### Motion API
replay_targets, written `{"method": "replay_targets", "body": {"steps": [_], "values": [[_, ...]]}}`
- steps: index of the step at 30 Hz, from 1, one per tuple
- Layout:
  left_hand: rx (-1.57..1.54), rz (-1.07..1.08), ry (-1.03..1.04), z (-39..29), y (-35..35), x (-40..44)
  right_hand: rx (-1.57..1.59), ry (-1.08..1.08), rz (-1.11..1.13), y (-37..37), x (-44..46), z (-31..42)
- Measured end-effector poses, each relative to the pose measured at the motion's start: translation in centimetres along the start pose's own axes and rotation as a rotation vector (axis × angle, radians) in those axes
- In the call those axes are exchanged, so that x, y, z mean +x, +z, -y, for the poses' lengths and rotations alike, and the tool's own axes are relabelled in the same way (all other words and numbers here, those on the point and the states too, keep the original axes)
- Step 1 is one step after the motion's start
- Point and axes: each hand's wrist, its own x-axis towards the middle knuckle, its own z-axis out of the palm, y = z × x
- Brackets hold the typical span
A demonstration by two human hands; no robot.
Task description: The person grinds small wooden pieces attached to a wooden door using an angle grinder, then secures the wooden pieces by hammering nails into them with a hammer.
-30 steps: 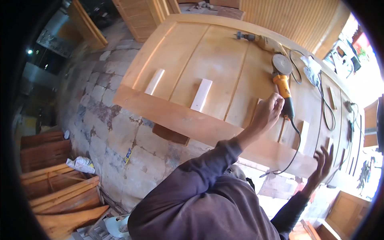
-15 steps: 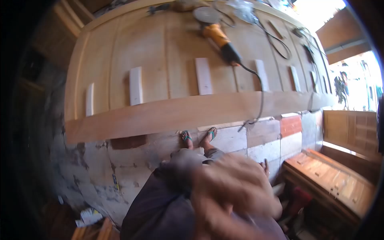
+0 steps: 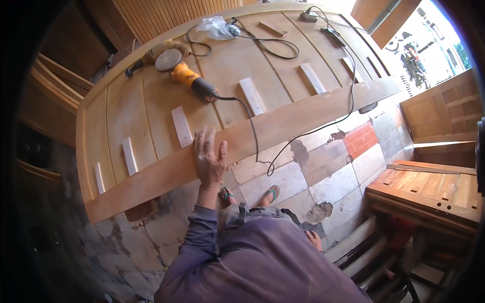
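Plainly, a large grooved wooden panel (image 3: 126, 113) lies flat, with a long board (image 3: 293, 116) along its near edge and an orange-and-black grinder (image 3: 187, 78) resting on it, disc toward the far left. The left hand (image 3: 209, 160) rests open, fingers spread, on the board; the right hand (image 3: 313, 240) hangs beside the trousers (image 3: 237, 214), partly hidden, its grip impossible to tell.

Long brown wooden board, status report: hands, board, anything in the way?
Left hand open on brown wooden board; right hand low, grip unclear. Board along pale wooden panel. Thin black cable crosses board.
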Motion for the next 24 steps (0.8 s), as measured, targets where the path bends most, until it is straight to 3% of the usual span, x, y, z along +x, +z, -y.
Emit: {"method": "replay_targets", "body": {"steps": [6, 17, 19, 20, 24], "values": [[-0.001, -0.006, -0.123, 0.1, 1.4, -0.1, 0.240, 0.117, -0.034, -6.0, 7.7, -2.9], [-0.033, -0.131, -0.185, -0.1, 1.7, -0.4, 0.298, -0.071, -0.038, -6.5, 14.3, 8.7], [-0.104, -0.154, -0.339, -1.9, 1.0, 0.1, 0.287, -0.109, -0.021, -6.1, 14.7, 10.5], [-0.145, -0.168, -0.412, -2.5, 1.0, 1.1, 0.269, -0.124, -0.009, -6.0, 14.6, 11.6], [-0.266, -0.271, -0.218, -5.6, 1.4, 12.4, 0.102, -0.167, 0.020, -6.7, 15.5, 15.0]]}}
